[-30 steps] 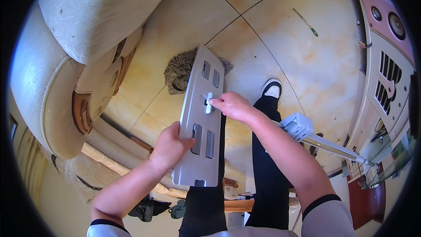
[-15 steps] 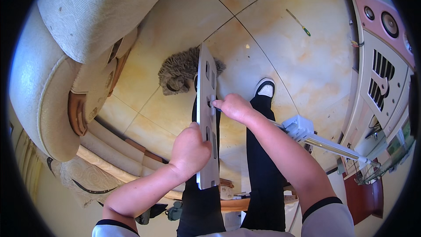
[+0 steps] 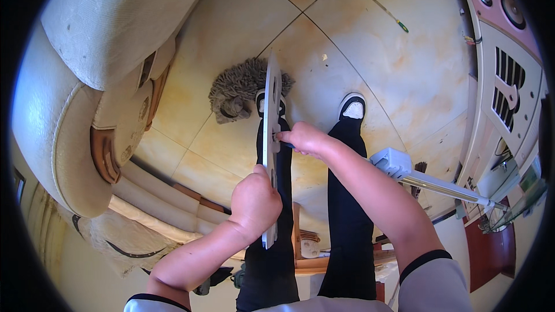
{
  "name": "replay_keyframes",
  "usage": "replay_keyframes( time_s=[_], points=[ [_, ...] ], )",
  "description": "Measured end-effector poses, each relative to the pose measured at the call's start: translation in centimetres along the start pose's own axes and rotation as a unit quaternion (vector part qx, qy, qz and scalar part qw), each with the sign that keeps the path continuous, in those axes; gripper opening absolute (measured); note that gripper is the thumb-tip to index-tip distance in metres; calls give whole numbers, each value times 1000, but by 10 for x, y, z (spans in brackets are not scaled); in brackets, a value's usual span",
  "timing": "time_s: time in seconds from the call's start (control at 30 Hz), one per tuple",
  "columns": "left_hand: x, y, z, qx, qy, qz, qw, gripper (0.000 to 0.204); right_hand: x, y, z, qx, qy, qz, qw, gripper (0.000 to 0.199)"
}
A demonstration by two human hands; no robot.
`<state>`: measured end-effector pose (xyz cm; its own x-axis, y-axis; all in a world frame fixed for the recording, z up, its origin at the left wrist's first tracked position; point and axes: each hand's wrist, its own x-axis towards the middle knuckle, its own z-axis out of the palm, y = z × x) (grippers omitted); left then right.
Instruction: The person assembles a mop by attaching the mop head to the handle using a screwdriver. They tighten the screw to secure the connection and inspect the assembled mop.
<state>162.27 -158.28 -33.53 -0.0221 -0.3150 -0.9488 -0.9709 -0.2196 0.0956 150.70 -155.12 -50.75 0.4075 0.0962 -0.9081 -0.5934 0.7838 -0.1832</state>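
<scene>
A long, thin white panel (image 3: 270,156) with cut-out slots stands nearly edge-on in front of my legs. My left hand (image 3: 256,201) is closed round its lower part. At the panel's middle, my right hand (image 3: 303,140) is pinched close against the slotted face. A bit of something dark blue shows under those fingers; most of it is hidden by the hand. Behind the panel's far end, a shaggy grey mop pad (image 3: 231,89) lies on the floor by my left shoe (image 3: 260,103).
A slim tool with a green handle (image 3: 390,14) lies on the tiled floor (image 3: 324,0). To the right, a metal pole (image 3: 451,190) with a pale blue plastic block (image 3: 391,163) passes behind my right forearm. A cream sofa (image 3: 75,133) fills the left; a pink-and-white speaker cabinet (image 3: 491,75) stands right.
The panel has turned more edge-on, so its slots show less. Both hands keep their places on it, with the right hand shifted slightly. The view has shifted a little.
</scene>
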Motion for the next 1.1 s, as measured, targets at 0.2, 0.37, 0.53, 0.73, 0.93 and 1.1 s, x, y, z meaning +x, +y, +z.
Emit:
replay_keyframes(
  time_s=[0.2,0.37,0.53,0.73,0.93,1.1],
  points=[
    [2,11,6,-13,-2,-11,1000,23,-5,-2,-2,33,41,6,999,50],
    [10,1,-6,-54,-2,-8,999,23,-5,-3,-5,41,23,-53,997,47],
    [2,-1,-3,28,3,-13,1000,24,-4,-2,-9,130,-76,-26,988,41],
    [-3,-50,-9,52,-17,7,998,25,7,-6,2,191,-172,-2,966,39],
    [-73,-110,-21,-168,-2,-65,984,24,-31,-40,35,219,-254,-23,942,41],
    [-111,-129,-29,-339,-45,-95,935,31,-84,-28,36,181,-261,-14,948,45]
  ],
)
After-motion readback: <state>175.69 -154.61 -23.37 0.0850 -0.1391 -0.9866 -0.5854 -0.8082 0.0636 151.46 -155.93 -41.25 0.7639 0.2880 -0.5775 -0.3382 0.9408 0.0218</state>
